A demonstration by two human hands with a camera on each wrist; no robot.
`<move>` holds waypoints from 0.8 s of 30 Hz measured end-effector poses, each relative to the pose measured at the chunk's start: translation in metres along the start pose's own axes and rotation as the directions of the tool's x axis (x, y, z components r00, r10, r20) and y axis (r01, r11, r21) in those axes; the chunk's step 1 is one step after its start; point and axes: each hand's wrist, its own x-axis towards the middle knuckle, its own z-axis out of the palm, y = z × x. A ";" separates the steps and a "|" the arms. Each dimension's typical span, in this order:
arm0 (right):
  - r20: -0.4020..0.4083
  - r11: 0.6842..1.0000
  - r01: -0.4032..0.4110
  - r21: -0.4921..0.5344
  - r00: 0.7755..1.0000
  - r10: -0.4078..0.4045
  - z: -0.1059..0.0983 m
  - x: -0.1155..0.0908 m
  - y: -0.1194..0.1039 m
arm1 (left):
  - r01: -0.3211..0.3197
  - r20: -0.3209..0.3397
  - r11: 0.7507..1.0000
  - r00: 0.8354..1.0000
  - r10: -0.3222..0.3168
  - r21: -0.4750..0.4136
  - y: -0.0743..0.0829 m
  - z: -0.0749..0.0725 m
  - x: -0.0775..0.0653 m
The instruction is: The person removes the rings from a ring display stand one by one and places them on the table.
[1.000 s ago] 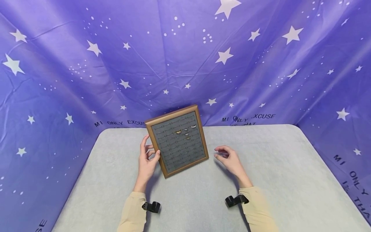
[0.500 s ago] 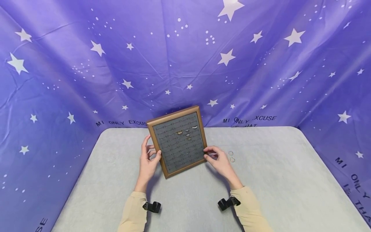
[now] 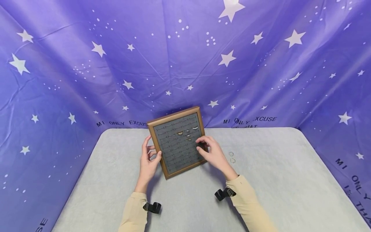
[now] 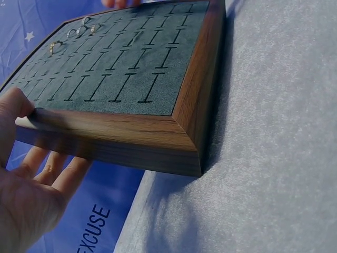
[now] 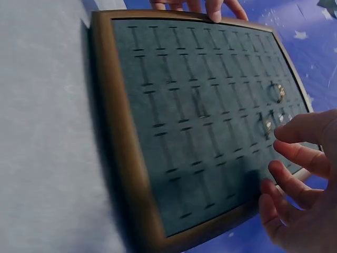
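A wood-framed ring display board (image 3: 176, 154) with a dark grey slotted pad stands tilted on the table. My left hand (image 3: 149, 165) grips its left side, with the thumb on the front edge and the other fingers behind the frame. Several gold and silver rings sit in slots toward the upper right of the pad, among them a gold ring (image 5: 280, 93). My right hand (image 3: 214, 154) reaches over the right side of the frame. Its thumb and bent fingers are close over the pad, just below the rings, a gap between the tips and nothing visible in it.
Two loose rings (image 3: 233, 160) lie on the grey table (image 3: 278, 180) just right of my right hand. A purple star-printed curtain (image 3: 174, 64) rises behind the table and along both sides. Each sleeve carries a black wrist camera (image 3: 152, 207).
My right hand has moved left from the table beside the board to over its right side, uncovering the two loose rings. My left hand keeps its grip on the board.
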 end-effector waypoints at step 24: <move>-0.119 0.962 0.253 -0.099 0.957 -0.264 0.026 0.048 -0.024 | -0.028 -0.002 1.000 1.000 0.028 -0.001 -0.003 0.000 0.001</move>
